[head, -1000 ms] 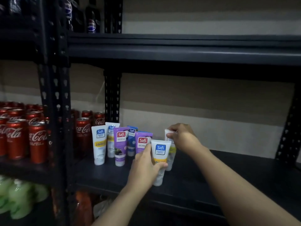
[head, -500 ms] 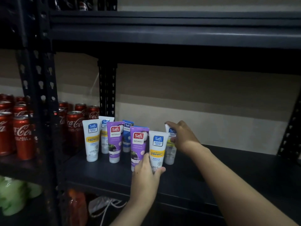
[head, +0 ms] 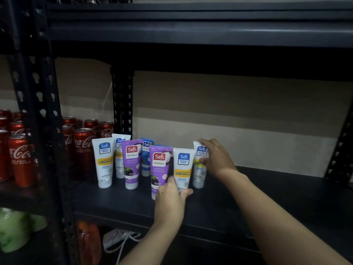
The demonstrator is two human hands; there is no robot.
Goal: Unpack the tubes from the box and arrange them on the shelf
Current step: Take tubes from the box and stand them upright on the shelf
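Several Safi tubes stand cap-down on the black shelf (head: 248, 203). My left hand (head: 170, 199) grips the base of a white Vitamin C tube (head: 183, 165), next to a purple Naturals tube (head: 159, 165). My right hand (head: 215, 157) holds the top of a white tube (head: 199, 169) farther back and to the right. To the left stand another white tube (head: 104, 161), a second purple tube (head: 131, 161), a blue tube (head: 146, 157) and one more white tube (head: 120, 155) behind. The box is not in view.
Red Coca-Cola cans (head: 84, 146) fill the neighbouring shelf bay at left, behind a black perforated upright (head: 42, 111). Another upright (head: 122, 104) stands at the back. An upper shelf (head: 191, 31) hangs overhead. Green items (head: 15, 228) sit below left.
The view has shifted slightly. My left hand has set the white Vitamin C tube down beside the purple tube and still grips its base. My right hand stays on the back tube.
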